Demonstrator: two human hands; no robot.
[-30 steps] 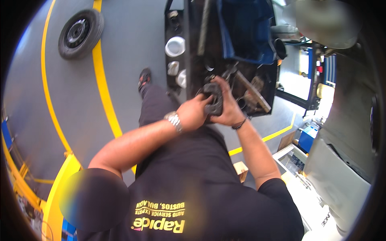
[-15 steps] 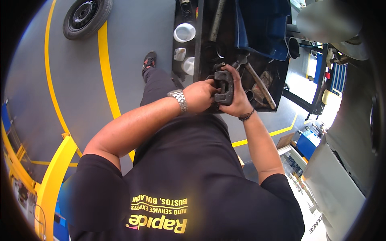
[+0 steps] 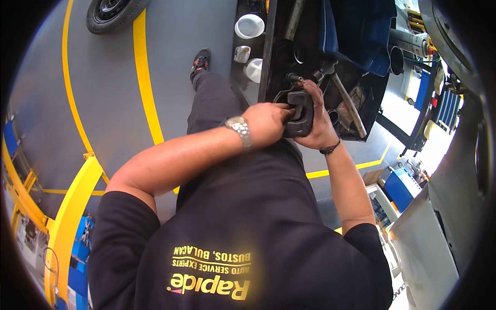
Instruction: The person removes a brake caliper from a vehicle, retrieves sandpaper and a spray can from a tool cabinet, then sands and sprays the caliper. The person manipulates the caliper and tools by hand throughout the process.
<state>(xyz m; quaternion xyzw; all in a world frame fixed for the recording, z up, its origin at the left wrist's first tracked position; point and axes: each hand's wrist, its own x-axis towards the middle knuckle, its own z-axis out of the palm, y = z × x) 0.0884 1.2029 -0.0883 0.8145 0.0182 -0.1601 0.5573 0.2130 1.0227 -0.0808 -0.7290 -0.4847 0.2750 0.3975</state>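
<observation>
A dark metal brake caliper is held over the near end of a black tool tray. My right hand wraps round its right side, thumb below and fingers above. From the left, my left hand reaches in with bent fingers pressed into the caliper's open middle. Its fingertips are partly hidden there, so I cannot make out whether they pinch a smaller part. A bolt-like end sticks out at the caliper's top. Just beyond the right hand lies a hammer with a worn handle.
White plastic tubs stand along the tray's left side. A blue bin and a metal bar sit farther back in it. A wheel lies on the floor at far left. A car body panel is close on my right.
The view has shifted, so the tray, wheel and hands appear displaced. Both hands stay on the caliper, which is slightly tilted; the left fingers still press into its opening.
</observation>
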